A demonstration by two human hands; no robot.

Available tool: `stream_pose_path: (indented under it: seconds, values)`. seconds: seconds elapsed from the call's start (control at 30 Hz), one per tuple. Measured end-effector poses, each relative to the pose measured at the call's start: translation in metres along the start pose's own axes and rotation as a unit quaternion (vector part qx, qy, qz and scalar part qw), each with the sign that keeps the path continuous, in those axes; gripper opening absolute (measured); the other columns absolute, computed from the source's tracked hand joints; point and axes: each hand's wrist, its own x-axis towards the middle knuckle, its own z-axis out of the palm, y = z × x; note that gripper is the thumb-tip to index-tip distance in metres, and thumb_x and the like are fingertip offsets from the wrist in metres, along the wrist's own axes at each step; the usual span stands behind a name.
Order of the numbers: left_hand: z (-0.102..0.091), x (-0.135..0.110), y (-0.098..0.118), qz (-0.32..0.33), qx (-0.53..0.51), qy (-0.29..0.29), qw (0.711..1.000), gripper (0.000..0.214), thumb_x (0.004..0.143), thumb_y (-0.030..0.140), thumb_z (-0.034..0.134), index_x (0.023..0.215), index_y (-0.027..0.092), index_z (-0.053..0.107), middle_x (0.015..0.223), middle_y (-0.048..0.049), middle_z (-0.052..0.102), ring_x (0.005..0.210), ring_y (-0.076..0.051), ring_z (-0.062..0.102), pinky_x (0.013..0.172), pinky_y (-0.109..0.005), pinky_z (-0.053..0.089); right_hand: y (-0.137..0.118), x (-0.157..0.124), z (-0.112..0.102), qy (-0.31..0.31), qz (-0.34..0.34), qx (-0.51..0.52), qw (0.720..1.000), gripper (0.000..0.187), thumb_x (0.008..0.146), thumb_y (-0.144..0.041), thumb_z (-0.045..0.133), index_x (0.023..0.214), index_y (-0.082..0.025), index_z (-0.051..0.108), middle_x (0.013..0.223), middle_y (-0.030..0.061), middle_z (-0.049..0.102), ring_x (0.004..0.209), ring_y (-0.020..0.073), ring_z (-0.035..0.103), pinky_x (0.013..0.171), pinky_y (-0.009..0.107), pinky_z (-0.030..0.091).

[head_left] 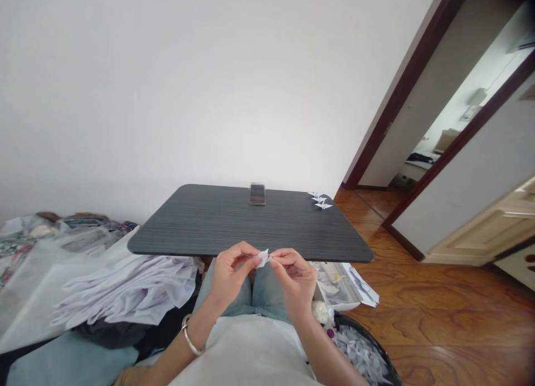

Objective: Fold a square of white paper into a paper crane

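Observation:
Between my two hands, just off the near edge of the dark table [217, 218], is a small folded white paper crane [263, 257]. My left hand [234, 269] pinches it from the left with thumb and forefinger. From the other side, my right hand [295, 271] pinches it too, fingers closed and curled. The fingertips cover parts of the folds. At the table's far right corner sit white paper cranes [323, 206] with pointed wings, lying close together. A small framed dark panel [257, 194] stands at the back edge.
A stack of white paper sheets [129, 288] lies at the left, beside plastic-wrapped cloth [75, 238]. To the right are a white tray [345, 306] of small items, loose papers [363, 285] and a black bag [390, 363] full of folded paper pieces [357, 352]. A wall rises behind the table.

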Motion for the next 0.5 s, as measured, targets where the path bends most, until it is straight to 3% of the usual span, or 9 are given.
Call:
stream_pose_path:
  seconds: [0.5]
  values:
    - [0.0015, -0.0007, 0.0032, -0.016, -0.008, -0.004, 1.000, 0.007, 0.072, 0.018, 0.064, 0.066, 0.014, 0.064, 0.061, 0.0005, 0.059, 0.057, -0.011, 0.054, 0.054, -0.019, 0.045, -0.0093, 0.0027, 0.0011, 0.026, 0.034, 0.012, 0.999, 0.017, 0.071, -0.010, 0.069, 0.078, -0.021, 0.057, 0.065, -0.0039, 0.066, 0.059, 0.0102, 0.061, 0.057, 0.019, 0.048]
